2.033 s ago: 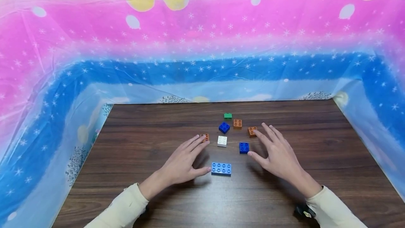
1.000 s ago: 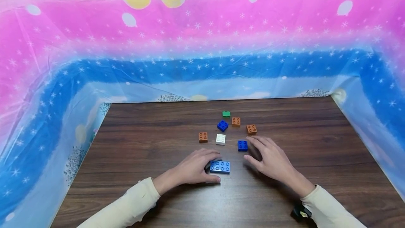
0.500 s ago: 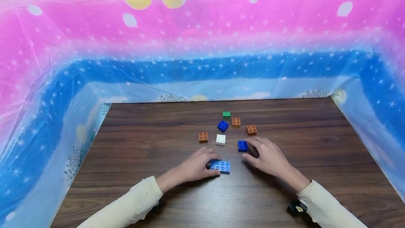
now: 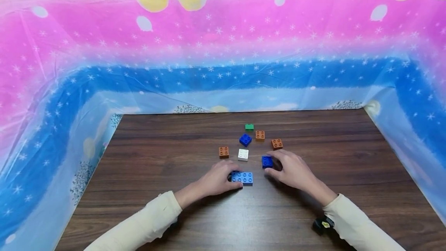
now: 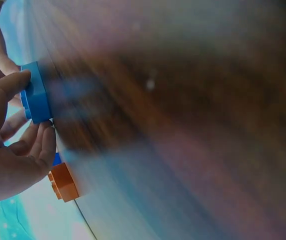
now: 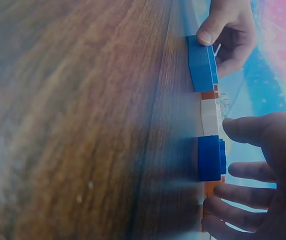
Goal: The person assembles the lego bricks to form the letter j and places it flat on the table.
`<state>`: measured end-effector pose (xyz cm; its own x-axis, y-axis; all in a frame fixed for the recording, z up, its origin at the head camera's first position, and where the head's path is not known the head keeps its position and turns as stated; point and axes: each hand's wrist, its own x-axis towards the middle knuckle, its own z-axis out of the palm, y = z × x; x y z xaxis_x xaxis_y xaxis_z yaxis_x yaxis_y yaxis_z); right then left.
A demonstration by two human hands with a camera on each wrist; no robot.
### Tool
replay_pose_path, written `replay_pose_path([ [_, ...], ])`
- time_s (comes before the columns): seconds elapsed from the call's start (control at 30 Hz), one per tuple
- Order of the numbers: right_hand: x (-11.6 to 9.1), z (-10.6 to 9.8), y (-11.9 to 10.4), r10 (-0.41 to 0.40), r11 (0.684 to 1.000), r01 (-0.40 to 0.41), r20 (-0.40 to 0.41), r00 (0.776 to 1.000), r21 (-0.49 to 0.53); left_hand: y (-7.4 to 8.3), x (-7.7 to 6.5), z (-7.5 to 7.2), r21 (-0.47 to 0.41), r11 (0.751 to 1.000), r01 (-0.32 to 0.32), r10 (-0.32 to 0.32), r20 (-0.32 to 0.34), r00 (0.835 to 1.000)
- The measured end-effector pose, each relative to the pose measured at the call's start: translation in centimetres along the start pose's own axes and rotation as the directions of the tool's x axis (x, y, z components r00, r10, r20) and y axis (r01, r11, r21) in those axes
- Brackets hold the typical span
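My left hand (image 4: pixel 216 178) pinches the left end of a long light blue toy brick (image 4: pixel 244 178), thumb on its near side and fingers on its far side. In the left wrist view the same brick (image 5: pixel 38 95) sits between thumb and fingertips, low over the wood. My right hand (image 4: pixel 296 169) is beside a square dark blue brick (image 4: pixel 266 161). In the right wrist view its thumb and fingers are spread around that dark blue brick (image 6: pixel 209 158), with a gap to it. A white brick (image 4: pixel 243 155) stands between and beyond the two hands.
Farther back on the dark wooden table (image 4: pixel 156 138) are an orange brick (image 4: pixel 223 152), a second dark blue brick (image 4: pixel 245 140), two more orange bricks (image 4: pixel 260 135) and a green brick (image 4: pixel 249 127). A patterned cloth (image 4: pixel 223 76) borders the table at back and sides.
My left hand came in from beside the left orange brick, took hold of the light blue brick and shifted it slightly away from me. My right hand moved left, closer to the dark blue brick.
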<state>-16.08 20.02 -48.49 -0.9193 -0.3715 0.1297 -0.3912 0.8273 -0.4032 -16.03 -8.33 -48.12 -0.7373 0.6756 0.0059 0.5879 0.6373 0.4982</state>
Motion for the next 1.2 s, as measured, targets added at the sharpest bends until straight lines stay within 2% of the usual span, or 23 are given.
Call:
replay_pose_path([
  [0.3, 0.3, 0.0, 0.1, 0.005, 1.000, -0.005, 0.025, 1.000, 0.006, -0.4, 0.5, -0.1, -0.024, 1.000, -0.006, 0.005, -0.033, 0.999],
  [0.97, 1.2, 0.4, 0.7, 0.003, 1.000, -0.004, 0.054, 0.999, 0.008, -0.7, 0.8, -0.2, -0.048, 0.999, 0.005, -0.007, -0.042, 0.999],
  [1.2, 1.0, 0.2, 0.7, 0.011, 0.997, -0.015, 0.062, 0.998, 0.072, -0.9, 0.9, -0.1, -0.050, 0.999, 0.010, -0.012, -0.039, 0.999],
])
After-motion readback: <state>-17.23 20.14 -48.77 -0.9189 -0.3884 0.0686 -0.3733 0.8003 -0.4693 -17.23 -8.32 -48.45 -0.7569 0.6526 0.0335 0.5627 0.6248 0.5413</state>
